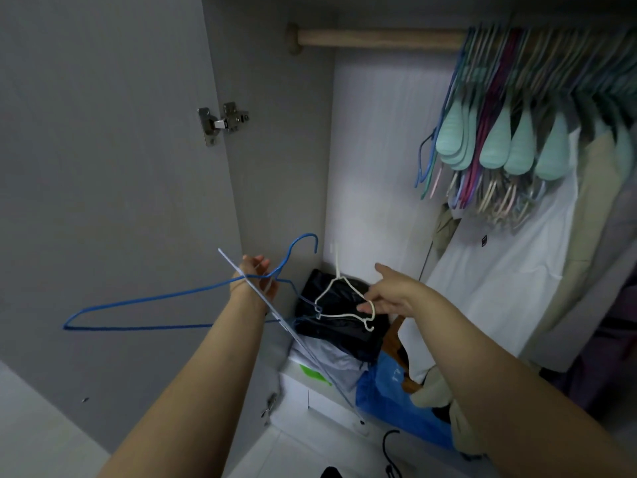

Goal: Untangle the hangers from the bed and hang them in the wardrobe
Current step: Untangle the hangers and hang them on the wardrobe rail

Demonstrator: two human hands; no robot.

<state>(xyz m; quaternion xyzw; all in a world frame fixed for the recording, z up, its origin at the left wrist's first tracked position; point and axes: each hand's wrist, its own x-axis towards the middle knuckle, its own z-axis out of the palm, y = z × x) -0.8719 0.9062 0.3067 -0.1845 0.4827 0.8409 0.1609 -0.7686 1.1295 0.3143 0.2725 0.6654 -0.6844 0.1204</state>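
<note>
I face the open wardrobe. My left hand [258, 279] grips a blue wire hanger [144, 300] near its neck, hook pointing up, together with a pale lavender hanger [275, 315] that slants down to the right. My right hand [389, 293] pinches a small white hanger [339, 301] by one end, forefinger stretched out. The white hanger's other end is caught on a blue wire at the middle. The wooden rail [379, 37] runs across the top, bare on its left part. Several hangers [499, 139], teal, pink and beige, hang bunched on its right part.
The grey wardrobe door [103, 167] stands open at the left, with a metal hinge [224, 122]. On the wardrobe floor lie a black bag [331, 339], a blue bag [389, 391] and folded clothes. A white garment [499, 288] and beige clothes hang at the right.
</note>
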